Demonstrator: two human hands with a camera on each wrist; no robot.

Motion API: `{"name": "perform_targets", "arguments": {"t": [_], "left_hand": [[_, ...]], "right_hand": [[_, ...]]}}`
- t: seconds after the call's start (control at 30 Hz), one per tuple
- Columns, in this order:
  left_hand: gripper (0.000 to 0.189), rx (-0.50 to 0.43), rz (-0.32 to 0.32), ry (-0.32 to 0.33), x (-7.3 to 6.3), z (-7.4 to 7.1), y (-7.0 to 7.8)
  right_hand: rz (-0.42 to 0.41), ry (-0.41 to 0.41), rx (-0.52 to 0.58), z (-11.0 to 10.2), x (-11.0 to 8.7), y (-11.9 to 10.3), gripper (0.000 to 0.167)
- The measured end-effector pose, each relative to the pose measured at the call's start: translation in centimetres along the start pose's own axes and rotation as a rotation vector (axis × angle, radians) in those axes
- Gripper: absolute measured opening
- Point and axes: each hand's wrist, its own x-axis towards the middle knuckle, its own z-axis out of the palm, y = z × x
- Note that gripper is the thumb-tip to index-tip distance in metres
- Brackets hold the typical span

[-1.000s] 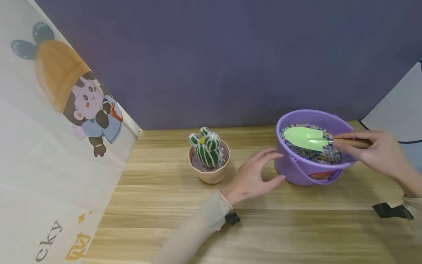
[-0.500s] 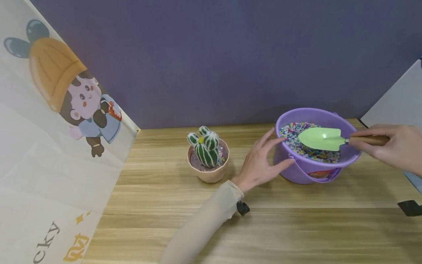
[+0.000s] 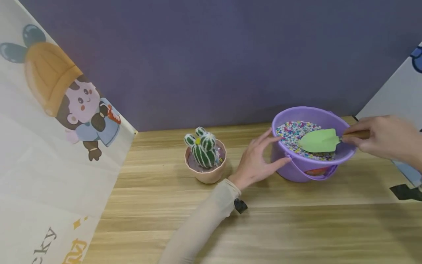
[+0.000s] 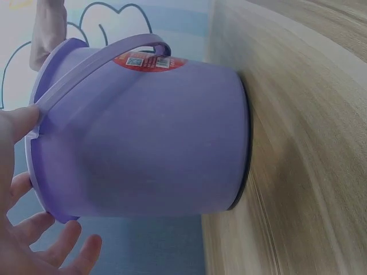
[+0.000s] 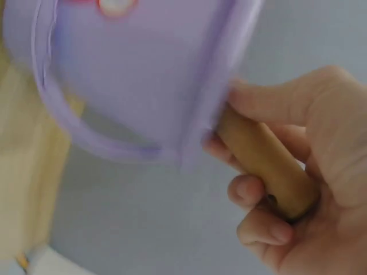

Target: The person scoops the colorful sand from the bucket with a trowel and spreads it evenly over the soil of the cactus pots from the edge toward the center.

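In the head view, my left hand point(image 3: 252, 163) rests its spread thumb and fingers against the left rim of a purple bucket point(image 3: 293, 170). The left wrist view has its thumb point(image 4: 24, 120) by the bucket's handle joint and the other fingers loosely extended. Inside the bucket lie many small multicoloured pebbles point(image 3: 293, 134). My right hand point(image 3: 384, 137) grips the wooden handle point(image 5: 264, 160) of a garden trowel. Its light green blade point(image 3: 318, 141) is low over the pebbles, inside the rim, tip pointing left.
A cactus point(image 3: 204, 150) in a pale pink pot point(image 3: 211, 176) stands on the wooden table point(image 3: 280, 231), left of my left hand. Dark blue panelling point(image 3: 197, 66) rises behind. White panels with cartoon prints flank both sides, the left one point(image 3: 39, 165) being closer.
My left hand has come up to the bucket's rim. The trowel first shifted right over the pebbles, then went a little lower and tilted, still in my right hand.
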Motion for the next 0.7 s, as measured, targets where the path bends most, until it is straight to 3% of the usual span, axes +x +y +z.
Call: {"name": "perform_targets", "arguments": {"t": [0.17, 0.3, 0.47, 0.7], "left_hand": [[0.070, -0.015, -0.011, -0.010, 0.0, 0.2, 0.0], [0.070, -0.016, -0.008, -0.005, -0.1, 0.1, 0.0], [0.070, -0.016, -0.001, -0.005, -0.1, 0.2, 0.1], [0.071, -0.017, -0.014, 0.004, -0.1, 0.3, -0.2]], "right_hand": [[-0.009, -0.027, 0.148, 1.8, 0.1, -0.7, 0.020], [0.009, -0.003, 0.185, 2.3, 0.1, -0.7, 0.021], [0.082, -0.013, 0.255, 2.1, -0.5, -0.2, 0.024], [0.229, -0.097, 0.411, 2.1, -1.2, 0.6, 0.040]]}}
